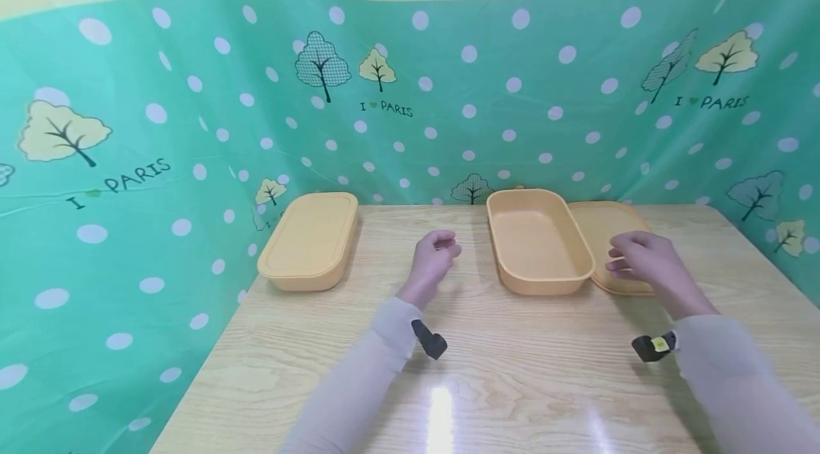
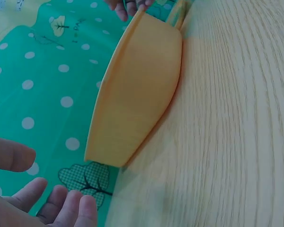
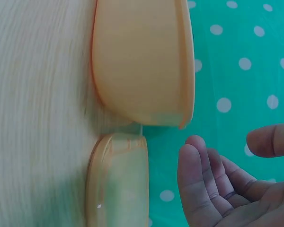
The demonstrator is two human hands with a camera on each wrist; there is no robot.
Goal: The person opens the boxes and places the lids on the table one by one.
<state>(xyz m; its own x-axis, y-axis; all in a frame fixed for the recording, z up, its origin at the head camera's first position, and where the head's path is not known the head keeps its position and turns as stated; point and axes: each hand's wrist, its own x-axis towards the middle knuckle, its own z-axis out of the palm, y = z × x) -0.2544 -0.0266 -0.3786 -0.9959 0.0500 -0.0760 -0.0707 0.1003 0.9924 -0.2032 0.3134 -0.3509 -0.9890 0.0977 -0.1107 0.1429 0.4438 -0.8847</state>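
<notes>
An open-topped, pale orange food container stands on the table with its inside floor showing. Just right of it, a matching flat lid lies partly behind the container's rim. My left hand hovers left of the container, fingers loosely bent with a gap to the thumb. Over the lid hangs my right hand, its fingers relaxed and holding nothing. In the right wrist view, that hand's thumb and fingers are apart, beside the container's side wall and the lid.
A second container, with its lid on, stands at the table's left side. Behind the wood-grain table hangs a green dotted curtain, which also runs along the left and right sides.
</notes>
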